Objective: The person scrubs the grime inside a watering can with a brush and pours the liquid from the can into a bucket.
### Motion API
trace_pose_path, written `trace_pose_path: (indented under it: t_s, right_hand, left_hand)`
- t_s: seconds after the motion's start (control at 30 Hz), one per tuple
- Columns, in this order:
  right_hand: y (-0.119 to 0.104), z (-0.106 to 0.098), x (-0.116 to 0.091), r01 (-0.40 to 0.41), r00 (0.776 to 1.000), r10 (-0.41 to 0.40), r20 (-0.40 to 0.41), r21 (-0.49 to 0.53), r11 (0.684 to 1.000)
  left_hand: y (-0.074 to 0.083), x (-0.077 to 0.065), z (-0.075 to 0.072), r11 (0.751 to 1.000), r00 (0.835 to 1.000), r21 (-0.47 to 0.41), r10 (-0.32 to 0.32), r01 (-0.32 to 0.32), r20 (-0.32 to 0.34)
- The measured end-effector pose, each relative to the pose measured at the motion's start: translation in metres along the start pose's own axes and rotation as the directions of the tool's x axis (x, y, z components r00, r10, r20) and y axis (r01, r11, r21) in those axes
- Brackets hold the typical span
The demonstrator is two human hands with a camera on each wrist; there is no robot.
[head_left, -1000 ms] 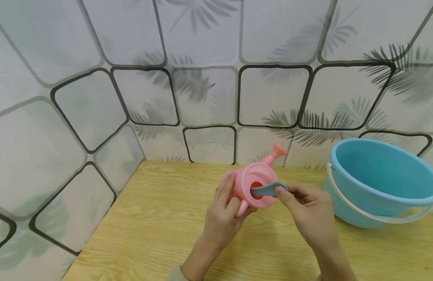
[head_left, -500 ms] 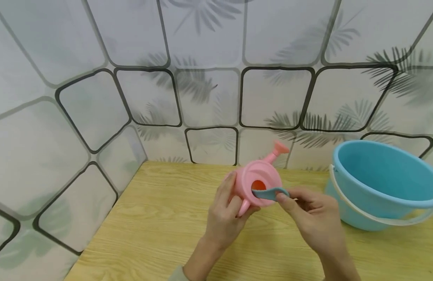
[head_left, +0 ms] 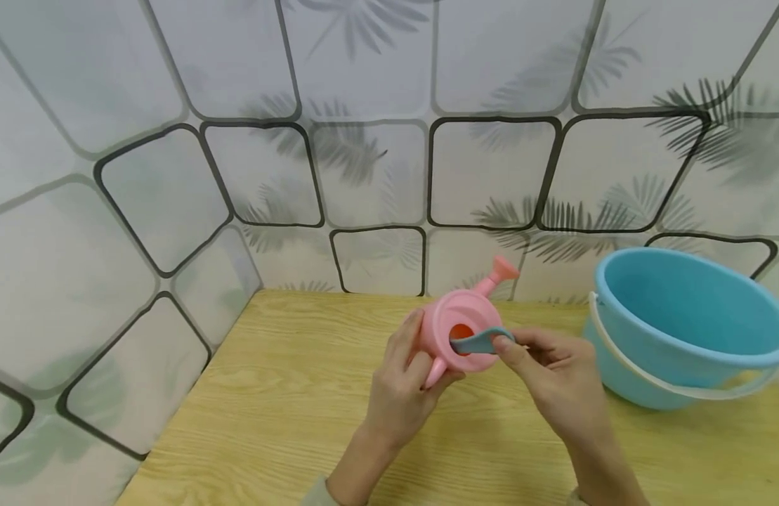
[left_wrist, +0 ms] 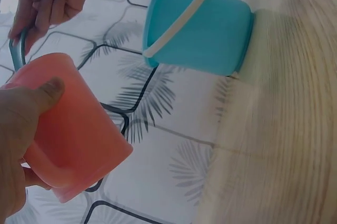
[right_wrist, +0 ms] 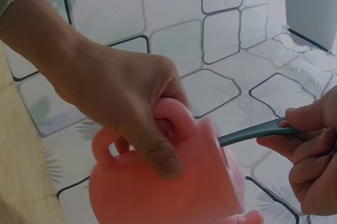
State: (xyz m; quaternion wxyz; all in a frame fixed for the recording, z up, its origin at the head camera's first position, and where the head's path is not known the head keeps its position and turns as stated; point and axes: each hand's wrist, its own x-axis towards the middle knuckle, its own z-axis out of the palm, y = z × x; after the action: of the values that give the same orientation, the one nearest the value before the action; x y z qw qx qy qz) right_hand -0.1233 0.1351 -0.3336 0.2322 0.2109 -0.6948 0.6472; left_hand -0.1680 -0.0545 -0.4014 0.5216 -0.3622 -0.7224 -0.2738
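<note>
A pink toy watering can (head_left: 436, 327) is held above the table, its round opening tilted toward the head camera and its spout pointing up and right. My left hand (head_left: 398, 393) grips it by the handle side, thumb against the body in the left wrist view. Between thumb and fingers, my right hand (head_left: 560, 383) pinches the end of a blue-grey handle (right_wrist: 253, 131), likely of a spoon or scoop. The other end of this tool goes into the can's orange-red opening and is hidden there.
A light blue bucket (head_left: 673, 372) with a white handle stands on the table at the right, close to my right hand. The wood-grain table (head_left: 269, 393) meets patterned walls (head_left: 376, 176) at the back and left.
The watering can and both hands stay almost in place. The blue-grey tool shifts slightly in the opening, dipping half a second ago and rising again now.
</note>
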Motion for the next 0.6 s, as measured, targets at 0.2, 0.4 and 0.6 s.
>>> trace_pose_path:
  t_s: [0.2, 0.4, 0.6]
  right_hand:
    - [-0.0005, -0.0013, 0.0009, 0.013, 1.0, -0.013, -0.004, 0.035, 0.999]
    - [-0.0015, 0.0027, 0.0005, -0.045, 0.998, 0.043, -0.042, -0.048, 0.998]
    - [0.0009, 0.0037, -0.0007, -0.05, 0.998, 0.049, -0.03, -0.036, 0.998]
  left_hand:
    - [-0.002, -0.0012, 0.0003, 1.0, 0.999, -0.002, -0.031, 0.031, 0.01]
    - [-0.002, -0.003, 0.0026, 0.999, 0.999, -0.003, -0.04, 0.04, 0.007]
    - [0.0008, -0.0045, 0.0044, 0.999, 0.999, -0.024, -0.035, 0.036, 0.034]
